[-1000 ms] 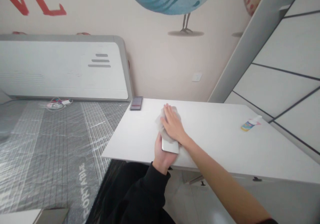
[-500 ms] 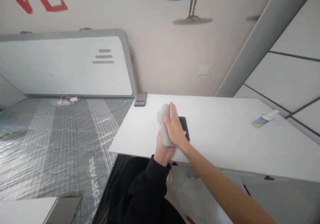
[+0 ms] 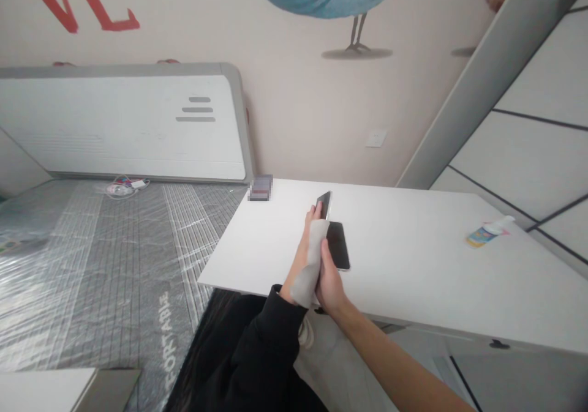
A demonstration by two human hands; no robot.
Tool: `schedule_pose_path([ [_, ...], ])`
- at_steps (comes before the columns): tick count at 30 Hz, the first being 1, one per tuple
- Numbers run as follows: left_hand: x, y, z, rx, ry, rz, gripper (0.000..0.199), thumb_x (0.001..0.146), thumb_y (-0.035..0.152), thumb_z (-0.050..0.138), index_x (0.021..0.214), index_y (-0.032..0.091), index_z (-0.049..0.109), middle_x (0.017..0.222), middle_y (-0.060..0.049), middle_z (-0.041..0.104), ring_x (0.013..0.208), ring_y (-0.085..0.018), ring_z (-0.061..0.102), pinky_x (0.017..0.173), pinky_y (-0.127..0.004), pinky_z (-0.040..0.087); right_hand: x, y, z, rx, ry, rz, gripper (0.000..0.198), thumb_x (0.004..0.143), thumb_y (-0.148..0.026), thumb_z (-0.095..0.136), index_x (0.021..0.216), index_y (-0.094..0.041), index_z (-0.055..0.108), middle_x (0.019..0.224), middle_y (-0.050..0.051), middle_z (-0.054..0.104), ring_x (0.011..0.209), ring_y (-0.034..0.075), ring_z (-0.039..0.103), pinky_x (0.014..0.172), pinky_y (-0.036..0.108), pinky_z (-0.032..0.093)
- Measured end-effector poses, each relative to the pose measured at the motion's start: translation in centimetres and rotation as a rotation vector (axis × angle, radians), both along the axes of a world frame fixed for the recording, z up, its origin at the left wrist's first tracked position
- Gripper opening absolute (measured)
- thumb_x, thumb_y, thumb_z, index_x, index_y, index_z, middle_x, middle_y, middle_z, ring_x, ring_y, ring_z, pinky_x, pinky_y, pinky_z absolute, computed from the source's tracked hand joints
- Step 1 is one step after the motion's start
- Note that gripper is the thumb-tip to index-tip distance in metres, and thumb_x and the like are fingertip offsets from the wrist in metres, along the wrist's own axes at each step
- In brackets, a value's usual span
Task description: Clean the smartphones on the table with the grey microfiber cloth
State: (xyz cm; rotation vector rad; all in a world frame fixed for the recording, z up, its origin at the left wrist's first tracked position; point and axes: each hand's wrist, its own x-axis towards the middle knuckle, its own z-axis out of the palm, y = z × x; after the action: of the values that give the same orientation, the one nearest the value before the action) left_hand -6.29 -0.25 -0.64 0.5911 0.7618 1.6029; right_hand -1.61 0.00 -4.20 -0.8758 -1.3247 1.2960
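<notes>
A grey cloth [image 3: 313, 256] is squeezed between my two hands, its lower end hanging over my left wrist. Out of its far end sticks a smartphone [image 3: 326, 202] with a dark face and a pale edge, tilted up on its side. My left hand [image 3: 302, 254], in a black sleeve, is closed from the left, its fingertips against the phone. From the right, my right hand [image 3: 331, 282] closes on the cloth, thumb laid along it. The cloth hides the phone's near part. Just right of the hands a second dark smartphone [image 3: 339, 247] lies flat on the white table [image 3: 404, 240].
A spray bottle [image 3: 486, 233] lies on the table's right side. A small pixelated stack [image 3: 260, 188] sits at the back left corner. On the left are a plastic-covered mattress [image 3: 114, 265] and a headboard [image 3: 124, 124]; a cable bundle [image 3: 125, 185] rests there.
My hands have turned and slid nearer. My right hand has dropped from lying flat over the cloth to its right side. The held phone's far end now shows beyond the cloth.
</notes>
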Motion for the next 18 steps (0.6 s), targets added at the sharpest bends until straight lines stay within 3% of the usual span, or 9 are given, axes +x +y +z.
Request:
schedule_pose_path([
  [2, -0.1, -0.2, 0.7, 0.069, 0.113, -0.01, 0.053, 0.08, 0.012, 0.073, 0.129, 0.03, 0.077, 0.169, 0.004, 0.044, 0.167, -0.022, -0.001, 0.135, -0.036, -0.001, 0.8, 0.6, 0.3, -0.024, 0.128, 0.077, 0.082, 0.105, -0.065, 0.002, 0.169, -0.022, 0.028, 0.166, 0.011, 0.049, 0.155, 0.024, 0.046, 0.123, 0.05, 0.046],
  [4, -0.1, -0.7, 1.2, 0.188, 0.302, -0.015, 0.058, 0.074, 0.003, 0.072, 0.128, 0.027, 0.078, 0.171, 0.0, 0.041, 0.168, -0.025, 0.002, 0.134, -0.038, -0.009, 2.0, 2.3, 1.4, -0.039, 0.248, 0.134, 0.078, 0.105, -0.063, 0.008, 0.164, -0.023, 0.04, 0.166, 0.01, 0.049, 0.155, 0.024, 0.046, 0.125, 0.051, 0.045],
  [7, -0.2, -1.3, 1.6, 0.319, 0.493, -0.006, 0.071, 0.073, -0.001, 0.067, 0.139, 0.025, 0.07, 0.173, -0.004, 0.037, 0.167, -0.027, 0.009, 0.135, -0.043, -0.007, 3.4, 4.5, 2.9, -0.04, 0.323, 0.152, 0.071, 0.105, -0.056, 0.017, 0.159, -0.022, 0.048, 0.167, 0.009, 0.048, 0.156, 0.023, 0.044, 0.128, 0.051, 0.039],
  [10, -0.7, -1.2, 1.4, 0.23, 0.428, 0.068, 0.085, 0.07, -0.002, 0.074, 0.15, 0.021, 0.058, 0.176, -0.008, 0.031, 0.167, -0.027, 0.009, 0.136, -0.041, -0.002, 3.6, 4.3, 3.1, -0.038, 0.307, 0.125, 0.074, 0.103, -0.057, 0.019, 0.159, -0.018, 0.047, 0.163, 0.011, 0.052, 0.153, 0.026, 0.048, 0.127, 0.054, 0.042],
  [15, -1.3, -0.6, 0.9, 0.006, 0.381, 0.098, 0.107, 0.062, 0.005, 0.091, 0.158, 0.02, 0.046, 0.177, -0.015, 0.024, 0.165, -0.035, 0.018, 0.135, -0.042, 0.005, 2.8, 1.7, 1.2, -0.102, 0.199, 0.179, 0.085, 0.099, -0.07, 0.015, 0.148, -0.017, 0.06, 0.142, 0.013, 0.071, 0.145, 0.03, 0.058, 0.123, 0.052, 0.047],
  [18, -1.6, -0.6, 1.1, -0.048, 0.369, 0.118, 0.111, 0.063, 0.006, 0.091, 0.162, 0.021, 0.042, 0.176, -0.016, 0.028, 0.164, -0.036, 0.023, 0.135, -0.044, 0.009, 2.9, 1.2, 0.5, -0.203, 0.221, 0.132, 0.076, 0.1, -0.068, 0.028, 0.139, -0.017, 0.068, 0.127, 0.013, 0.079, 0.138, 0.032, 0.064, 0.122, 0.052, 0.047],
])
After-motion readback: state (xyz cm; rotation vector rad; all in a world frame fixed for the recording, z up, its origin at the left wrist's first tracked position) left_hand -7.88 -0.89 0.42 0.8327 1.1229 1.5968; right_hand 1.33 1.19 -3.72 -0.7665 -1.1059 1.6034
